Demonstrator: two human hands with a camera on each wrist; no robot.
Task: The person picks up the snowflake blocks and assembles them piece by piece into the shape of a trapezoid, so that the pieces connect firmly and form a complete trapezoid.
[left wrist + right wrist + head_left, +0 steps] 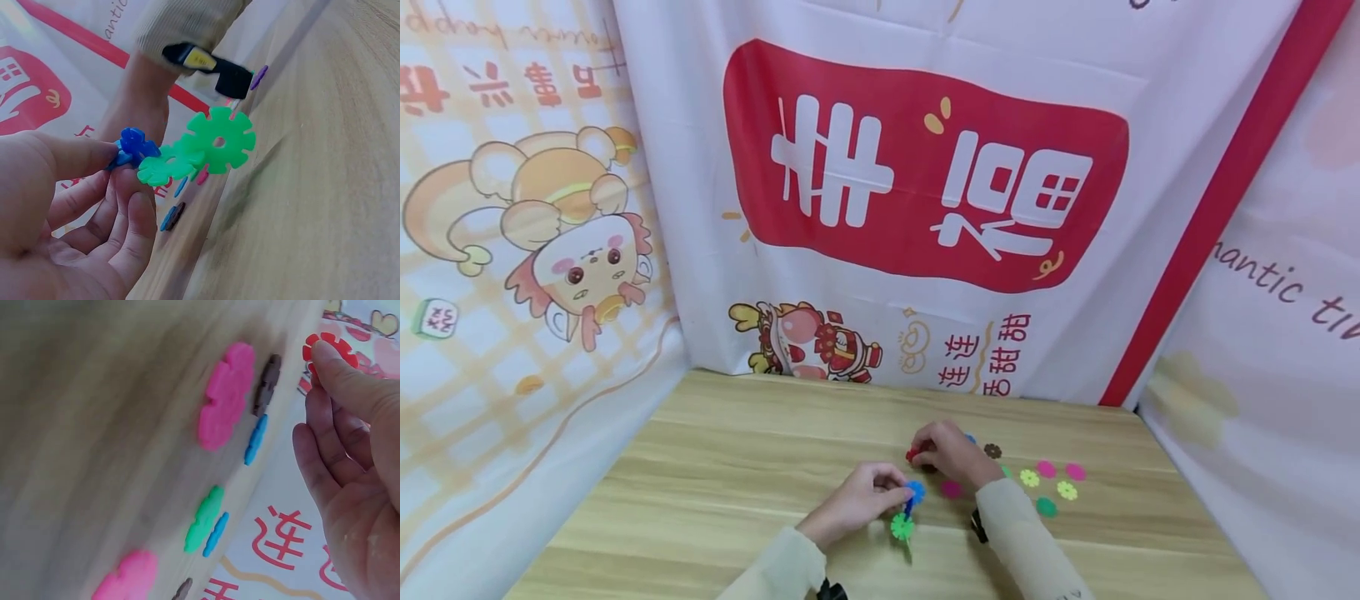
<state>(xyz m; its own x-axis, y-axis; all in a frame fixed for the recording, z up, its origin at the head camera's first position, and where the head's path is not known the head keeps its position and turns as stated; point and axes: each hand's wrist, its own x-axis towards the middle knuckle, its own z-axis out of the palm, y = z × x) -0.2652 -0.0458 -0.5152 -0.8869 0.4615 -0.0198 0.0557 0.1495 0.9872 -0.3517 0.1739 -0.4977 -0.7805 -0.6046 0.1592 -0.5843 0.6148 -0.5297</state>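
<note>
Red disc (341, 345): 1, right hand (952, 452) | blue-green cluster (165, 169): 2 green discs (236, 137), left hand (859, 502)

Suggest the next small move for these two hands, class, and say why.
Probably bring the red disc to the outer green disc and press it into a slot. The right hand pinches the red disc on its own, while the left hand holds the chain by its blue end, leaving open green slots.

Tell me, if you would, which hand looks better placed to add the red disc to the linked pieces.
The right hand, I think: it pinches the red notched disc, while the left hand holds the linked green and blue notched discs.
</note>
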